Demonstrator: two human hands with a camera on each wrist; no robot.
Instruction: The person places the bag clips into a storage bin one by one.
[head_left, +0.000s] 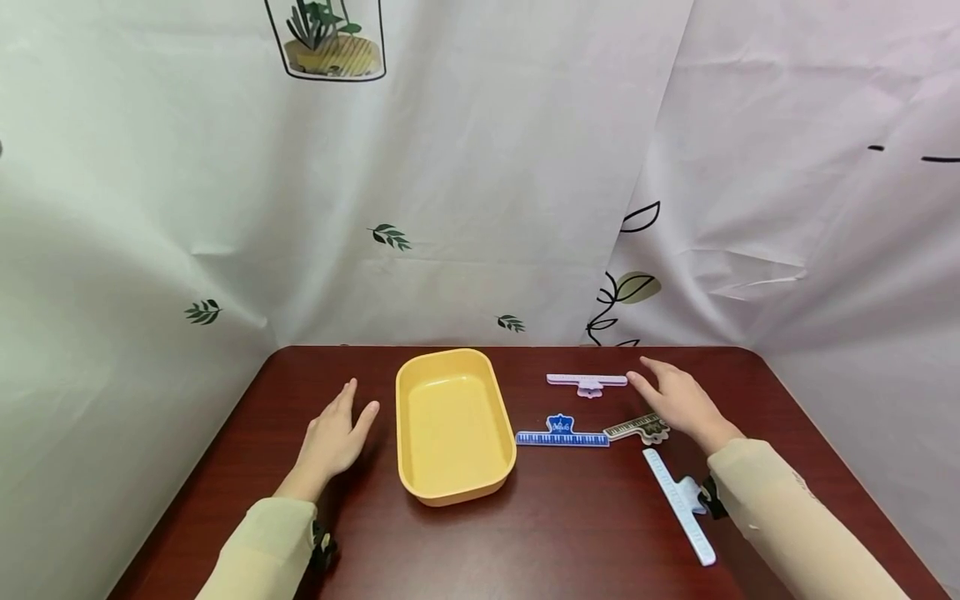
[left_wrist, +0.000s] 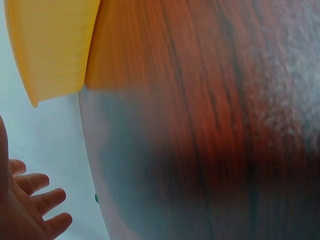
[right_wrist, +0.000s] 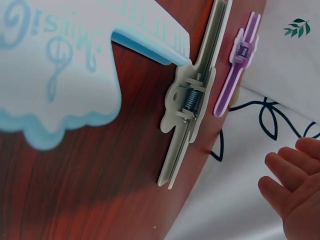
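Note:
My left hand (head_left: 330,437) hovers with fingers spread, left of a yellow tray (head_left: 406,417); its fingers also show in the left wrist view. On the right, my right hand (head_left: 684,404) reaches out with straight fingers and holds nothing. Its fingertips are near the right end of a pink-purple sheet music clip (head_left: 588,381). Below that hand lies a dark keyboard-print clip (head_left: 637,427), whose spring side shows in the right wrist view. A blue keyboard-print clip (head_left: 562,438) lies between it and the tray. Closer to me is a light blue clip (head_left: 678,504), beside the right wrist.
The dark red wooden table (head_left: 540,533) has rounded far corners. White cloth (head_left: 487,167) with leaf prints hangs behind it and along both sides. Black wrist devices (head_left: 322,546) sit under both sleeves.

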